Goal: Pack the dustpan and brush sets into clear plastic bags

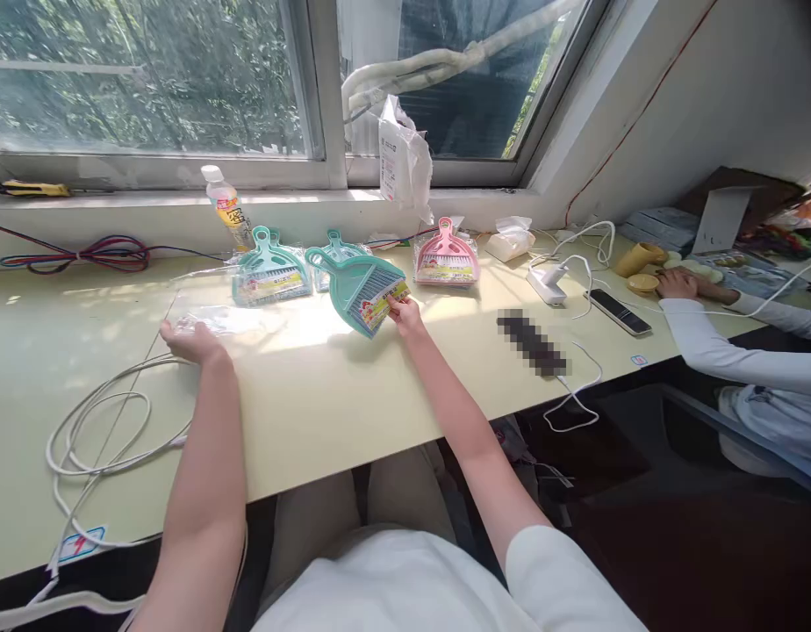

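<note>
A teal dustpan with a small brush and a yellow label (358, 288) is in my right hand (405, 314), which pinches it at the label edge, its handle pointing up and left. My left hand (193, 341) is at a clear plastic bag (227, 318) on the left, its fingers curled at the bag's near edge. Behind them lie a wrapped teal dustpan set (270, 274) and another teal one (336, 250), partly hidden by the held dustpan. To the right is a pink dustpan set (447, 259) in clear wrap.
A drink bottle (226, 206) stands behind the teal sets. White cables (82, 448) coil at left. Tissues (511, 239), a charger (547, 285), a phone (620, 312) and a blurred dark item (532, 342) lie right. Another person's hands (682, 285) rest at far right.
</note>
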### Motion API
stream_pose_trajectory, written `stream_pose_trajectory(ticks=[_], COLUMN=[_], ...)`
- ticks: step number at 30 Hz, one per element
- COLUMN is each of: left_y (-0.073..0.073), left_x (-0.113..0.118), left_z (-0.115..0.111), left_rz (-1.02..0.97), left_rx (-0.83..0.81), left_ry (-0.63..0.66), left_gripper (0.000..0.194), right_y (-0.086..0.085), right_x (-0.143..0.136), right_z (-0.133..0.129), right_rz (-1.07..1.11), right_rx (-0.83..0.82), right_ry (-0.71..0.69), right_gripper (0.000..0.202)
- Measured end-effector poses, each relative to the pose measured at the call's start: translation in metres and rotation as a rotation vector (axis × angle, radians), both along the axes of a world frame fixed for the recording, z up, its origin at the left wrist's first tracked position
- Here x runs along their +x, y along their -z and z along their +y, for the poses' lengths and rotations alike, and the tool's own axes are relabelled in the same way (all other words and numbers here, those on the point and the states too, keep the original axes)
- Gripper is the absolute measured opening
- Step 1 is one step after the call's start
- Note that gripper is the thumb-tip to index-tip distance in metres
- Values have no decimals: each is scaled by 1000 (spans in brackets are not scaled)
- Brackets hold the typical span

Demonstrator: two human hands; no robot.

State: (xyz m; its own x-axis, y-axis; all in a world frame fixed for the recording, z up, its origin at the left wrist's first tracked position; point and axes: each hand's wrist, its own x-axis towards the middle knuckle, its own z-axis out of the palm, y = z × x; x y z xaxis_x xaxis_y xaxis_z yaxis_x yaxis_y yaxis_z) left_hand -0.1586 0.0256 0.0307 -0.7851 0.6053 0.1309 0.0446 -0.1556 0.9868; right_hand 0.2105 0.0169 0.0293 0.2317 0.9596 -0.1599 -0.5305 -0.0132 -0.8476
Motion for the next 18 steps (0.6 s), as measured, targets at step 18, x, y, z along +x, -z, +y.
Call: stream_pose_trajectory(ticks=[18], left_y=[12], left_x=[133], left_z=[-14], left_rz=[-284], left_rx=[57], left_ry=[785], left_gripper=[40], right_y=[4], right_x=[53], right_z=[-29], right_rz=[-1083], right_rx=[1], right_ry=[-70], right_gripper=[36])
